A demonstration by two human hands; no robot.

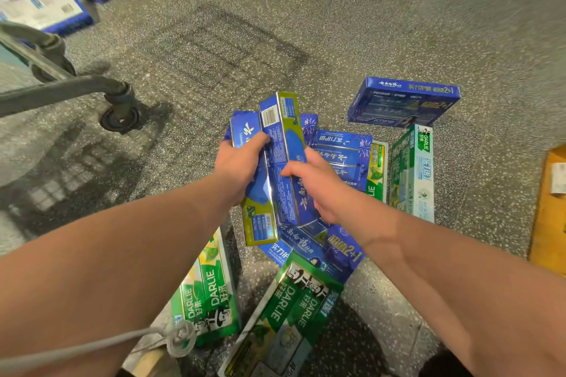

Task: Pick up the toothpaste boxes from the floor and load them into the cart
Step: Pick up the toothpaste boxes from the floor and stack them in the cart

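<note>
From the head view I see both of my hands working over the pile. My left hand (242,162) curls its fingers round the near side of a bundle of slim blue boxes (277,138), and my right hand (318,184) pinches the same bundle from the other side, thumb on top. The bundle is lifted clear of the floor (306,24), just above the heap.

I judge the job only partly done. Plenty remains on the floor: a blue pack (404,104) lying apart at the upper right, more blue packs (343,150) directly beneath my hands, and green Darlie packs (413,168) to the right and near my feet. The cart (76,89) stands well off to the left, and only its frame and a caster (119,119) show. I cannot tell how much it already carries.

Blue-and-white cartons (46,3) sit at the upper left; whether they ride on the cart is unclear. An orange cardboard piece (548,208) lies at the right edge. A grey cord (92,343) dangles under my left arm and could snag as I swing toward the cart.
</note>
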